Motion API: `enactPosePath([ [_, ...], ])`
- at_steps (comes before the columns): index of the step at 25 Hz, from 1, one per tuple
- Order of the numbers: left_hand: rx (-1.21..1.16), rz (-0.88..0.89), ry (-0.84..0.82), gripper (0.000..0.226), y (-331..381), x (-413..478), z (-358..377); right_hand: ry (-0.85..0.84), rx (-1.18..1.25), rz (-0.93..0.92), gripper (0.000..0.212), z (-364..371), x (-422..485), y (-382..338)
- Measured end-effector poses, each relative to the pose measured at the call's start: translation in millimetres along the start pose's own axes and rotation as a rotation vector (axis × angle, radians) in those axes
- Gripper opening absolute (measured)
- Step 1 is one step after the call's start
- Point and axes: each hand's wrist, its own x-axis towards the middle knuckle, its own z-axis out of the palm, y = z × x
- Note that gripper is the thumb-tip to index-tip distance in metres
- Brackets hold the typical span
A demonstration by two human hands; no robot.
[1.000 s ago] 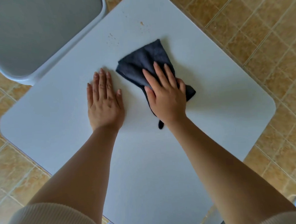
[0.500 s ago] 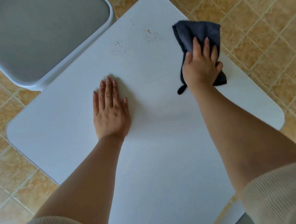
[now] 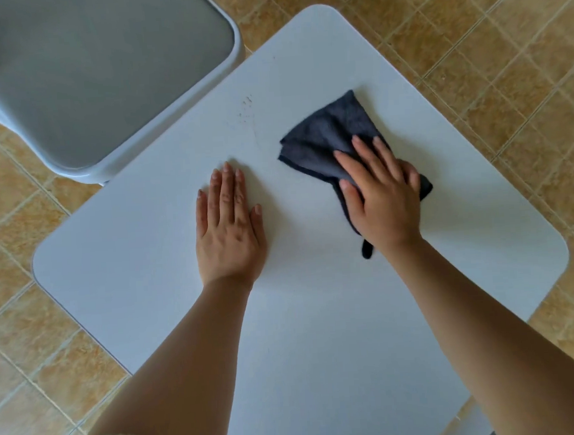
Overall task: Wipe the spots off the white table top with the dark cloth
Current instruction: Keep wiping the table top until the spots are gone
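Observation:
The white table top [image 3: 120, 261] fills the middle of the view. A dark blue-grey cloth [image 3: 327, 137] lies crumpled on its far right part. My right hand [image 3: 381, 194] presses flat on the cloth's near half, fingers spread over it. A small tail of the cloth pokes out by my wrist. My left hand [image 3: 229, 227] lies flat on the bare table to the left of the cloth, fingers together, holding nothing. A cluster of small brownish spots [image 3: 247, 108] shows on the table beyond my left hand, left of the cloth.
A grey chair seat [image 3: 95, 77] with a pale rim stands at the table's far left edge. Tan tiled floor [image 3: 487, 53] surrounds the table. Cream ribbed sleeves show at the bottom of the view.
My right hand swept the cloth out to the far right edge, then back toward the middle. The orange spots at the far side are no longer visible. My left hand stayed put.

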Motion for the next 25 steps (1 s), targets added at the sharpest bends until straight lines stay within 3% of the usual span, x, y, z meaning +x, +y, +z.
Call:
enactPosePath([
  [4,0.003,0.0,0.012,0.057,-0.2,-0.2,0.8,-0.066,-0.008,0.425,0.042,5.0,49.2,2.5],
  [7,0.006,0.0,0.016,0.057,-0.3,-0.5,1.8,-0.221,0.109,0.547,0.048,2.9,113.2,-5.5],
  [11,0.014,0.004,0.015,0.057,-1.3,-0.9,2.4,-0.433,0.135,0.438,0.051,-3.1,165.9,-29.1],
  [14,0.008,0.001,0.017,0.057,-1.9,-0.8,3.1,-0.463,0.144,0.275,0.051,-3.6,173.0,-51.6],
  [18,0.015,0.011,0.025,0.057,-1.7,-0.9,2.9,-0.318,0.095,0.059,0.048,8.9,145.5,-78.0],
  [25,-0.05,-0.008,0.072,0.058,-4.0,-2.4,1.8,-0.081,0.121,-0.135,0.042,18.3,80.1,-90.5],
])
